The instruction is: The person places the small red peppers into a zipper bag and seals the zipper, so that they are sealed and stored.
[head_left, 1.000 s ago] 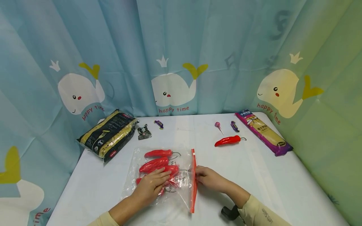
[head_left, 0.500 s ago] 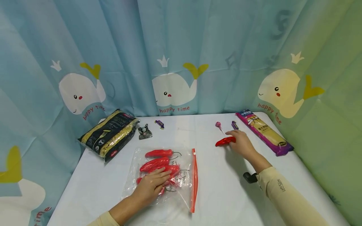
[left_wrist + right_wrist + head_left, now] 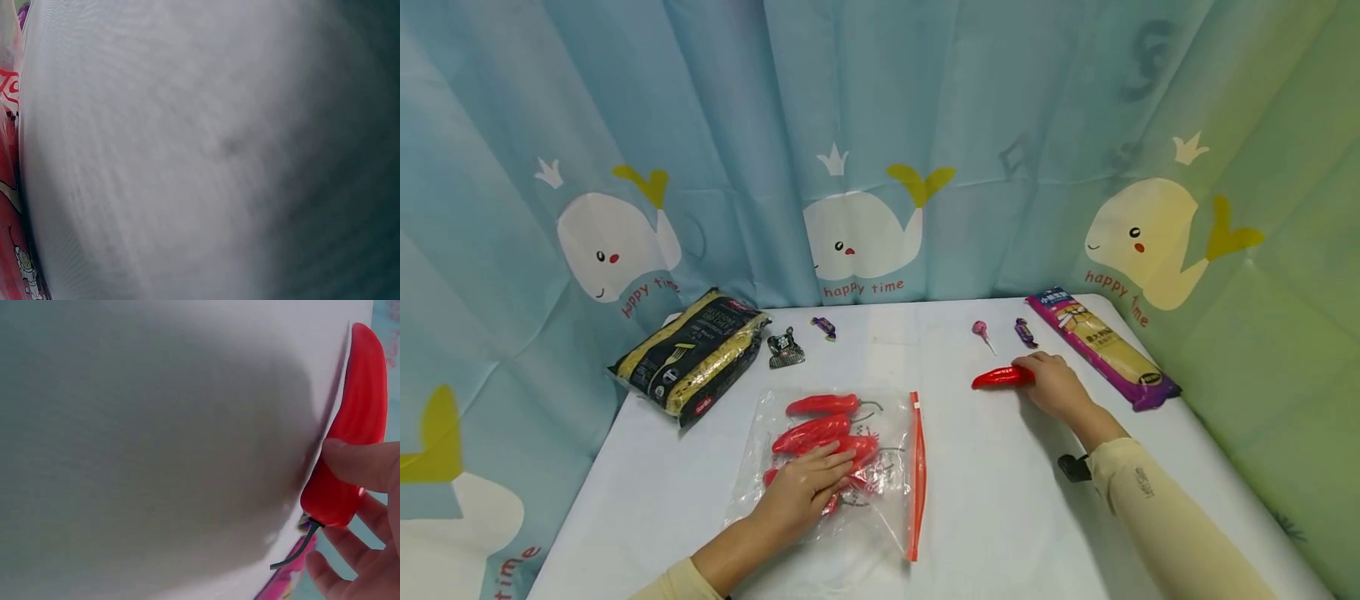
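Right hand (image 3: pixel 1054 385) is pinching 1 loose red chili pepper (image 3: pixel 1000 377) at its stem end, on the white table (image 3: pixel 1000 500) near the purple noodle packet (image 3: pixel 1101 346). Left hand (image 3: pixel 801 492) is lying flat, fingers spread, pressing the clear zip bag (image 3: pixel 891 450) holding more peppers.

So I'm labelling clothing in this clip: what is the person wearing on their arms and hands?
Both hands are bare: no gloves or rings show on the left hand or right hand. Each arm has a pale cream long sleeve ending near the wrist; the right one bears small dark lettering. A black wrist camera mount sits at the right cuff.
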